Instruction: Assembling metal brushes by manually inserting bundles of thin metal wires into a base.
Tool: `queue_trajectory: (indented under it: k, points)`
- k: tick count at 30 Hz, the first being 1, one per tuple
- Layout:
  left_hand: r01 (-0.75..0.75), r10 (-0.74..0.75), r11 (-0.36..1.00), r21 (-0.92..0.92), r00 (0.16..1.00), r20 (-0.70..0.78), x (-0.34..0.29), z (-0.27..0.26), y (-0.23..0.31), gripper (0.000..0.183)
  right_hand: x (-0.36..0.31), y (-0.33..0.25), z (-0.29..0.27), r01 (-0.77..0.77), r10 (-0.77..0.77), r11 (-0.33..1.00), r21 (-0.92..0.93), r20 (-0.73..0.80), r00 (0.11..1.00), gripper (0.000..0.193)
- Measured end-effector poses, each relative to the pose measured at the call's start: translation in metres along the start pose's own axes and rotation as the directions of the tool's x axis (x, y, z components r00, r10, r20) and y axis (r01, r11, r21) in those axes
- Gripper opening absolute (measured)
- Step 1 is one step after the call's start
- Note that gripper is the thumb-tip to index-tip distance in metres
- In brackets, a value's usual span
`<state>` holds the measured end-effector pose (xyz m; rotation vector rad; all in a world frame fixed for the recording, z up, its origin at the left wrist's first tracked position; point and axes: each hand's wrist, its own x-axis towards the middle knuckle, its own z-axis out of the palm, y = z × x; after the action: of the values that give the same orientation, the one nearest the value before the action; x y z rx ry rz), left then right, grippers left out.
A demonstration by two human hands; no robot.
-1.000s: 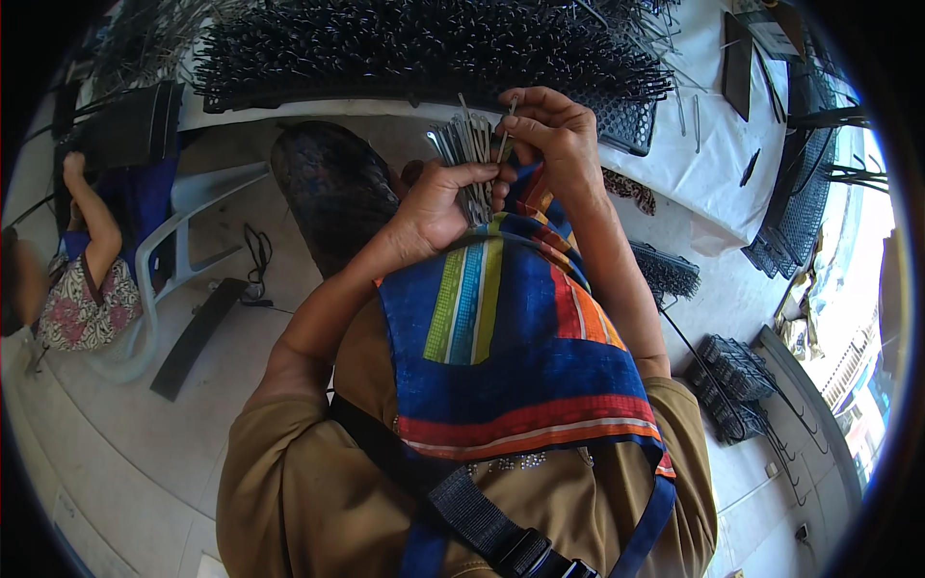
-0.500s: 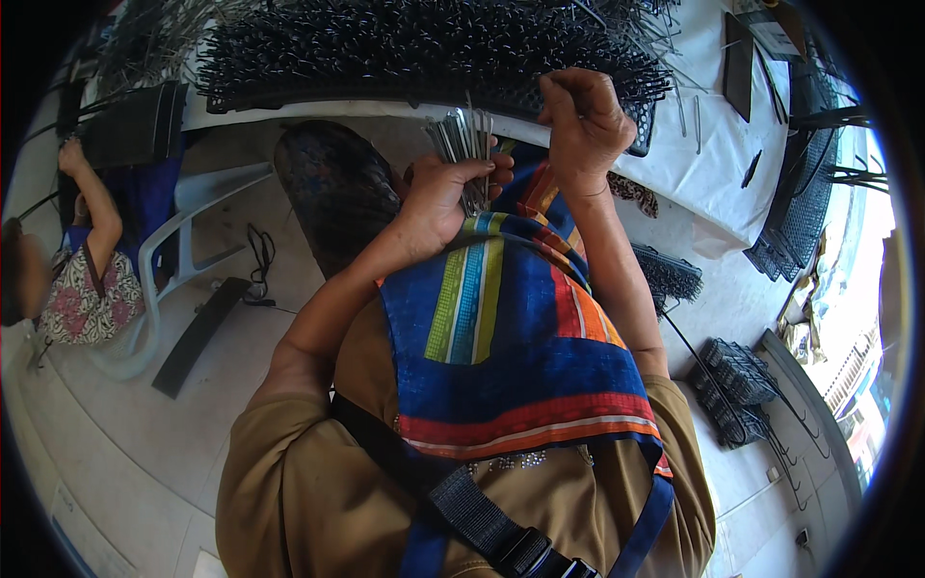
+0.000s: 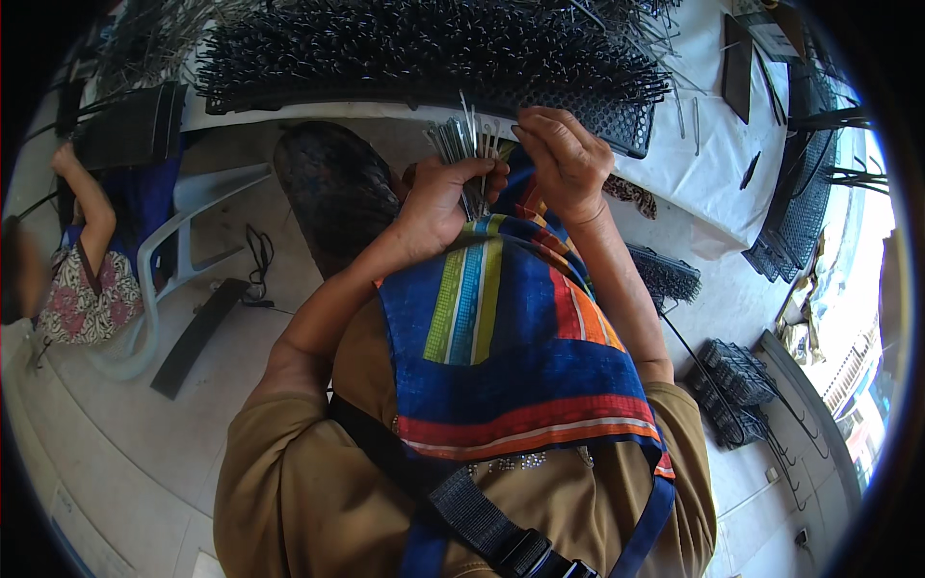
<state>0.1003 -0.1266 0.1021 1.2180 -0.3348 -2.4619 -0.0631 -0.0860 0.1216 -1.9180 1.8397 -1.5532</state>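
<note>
My left hand [image 3: 438, 200] is closed round a bundle of thin metal rods [image 3: 461, 140], whose tips fan upward, a few with small loops. Just right of the bundle, my right hand [image 3: 567, 164] has thumb and fingertips pinched together. Whatever may be between those fingertips is too small to make out. Beyond both hands, a black perforated rack [image 3: 624, 123] stands at the table's near edge, densely filled with upright black rods [image 3: 424, 53]. A colourful striped apron [image 3: 520, 328] covers my lap below the hands.
Loose rods and a dark flat strip [image 3: 738, 67] lie on the white-covered table [image 3: 713, 183]. Black wire racks [image 3: 732, 385] stand on the floor at right. At left, another person [image 3: 92, 279] sits by a grey plastic chair [image 3: 198, 207]; a dark strip [image 3: 199, 337] lies nearby.
My right hand has come back from the rack's edge, moving nearer and slightly left toward the bundle. The left hand stays nearly in place. The other person's arm has shifted slightly.
</note>
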Motion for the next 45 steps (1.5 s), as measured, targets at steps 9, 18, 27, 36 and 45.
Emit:
queue_trajectory:
  k: [9, 18, 27, 36, 45]
  points:
    - [-0.002, 0.002, 0.999, 0.035, 1.0, 0.008, 0.0, 0.002, -0.003, 0.011, 0.036, -0.002, 0.019, -0.202, 0.222, 0.943, -0.263, 0.049, 0.974, 0.006]
    - [0.08, -0.08, 0.996, -0.046, 0.997, 0.012, 0.004, -0.002, -0.003, 0.013, 0.035, 0.005, 0.02, -0.222, 0.263, 0.909, -0.351, 0.073, 0.962, 0.011]
    - [0.091, -0.09, 0.993, -0.07, 0.996, 0.019, 0.006, -0.003, -0.005, 0.021, 0.02, 0.008, 0.011, -0.051, 0.213, 0.838, -0.544, 0.24, 0.947, 0.037]
    - [0.06, -0.059, 0.998, -0.034, 0.998, 0.029, 0.004, -0.003, -0.007, 0.019, 0.022, 0.003, 0.007, -0.032, 0.231, 0.86, -0.509, 0.334, 0.914, 0.047]
    - [0.036, -0.036, 0.999, -0.005, 0.999, 0.025, 0.004, -0.001, -0.006, 0.022, 0.011, 0.013, 0.008, -0.036, 0.071, 0.912, -0.408, 0.071, 0.995, 0.046]
